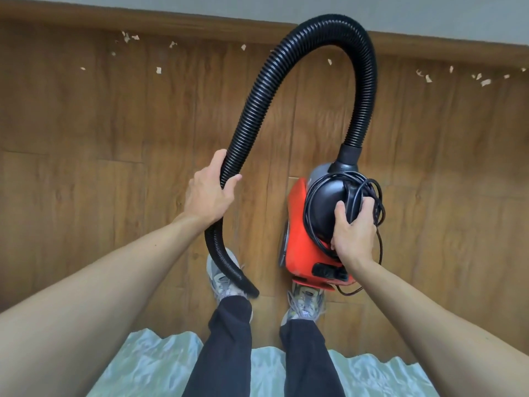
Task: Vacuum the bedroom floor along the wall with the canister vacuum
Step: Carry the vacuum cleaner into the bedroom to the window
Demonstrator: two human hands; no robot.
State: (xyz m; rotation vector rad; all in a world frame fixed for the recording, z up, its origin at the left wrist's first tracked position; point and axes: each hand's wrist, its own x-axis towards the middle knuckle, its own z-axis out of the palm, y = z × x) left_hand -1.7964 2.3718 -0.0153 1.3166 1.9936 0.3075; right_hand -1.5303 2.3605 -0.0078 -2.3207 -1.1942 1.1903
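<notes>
A red and black canister vacuum [300, 242] hangs just above the wooden floor [100, 124] in front of my feet. My right hand [353, 233] grips its black top handle together with loops of the black power cord [375, 202]. A black ribbed hose [315, 32] arches up from the canister's front and comes down on the left. My left hand [207, 193] holds that hose partway along, fingers curled round it. The hose's open end [252, 292] dangles over my left shoe.
Several scraps of pale paper debris [158, 70] lie scattered on the floor along the wooden baseboard [114, 15], with more debris at the right [485, 81]. A grey wall rises behind it. A pale green bedspread [137, 365] fills the bottom edge behind my legs.
</notes>
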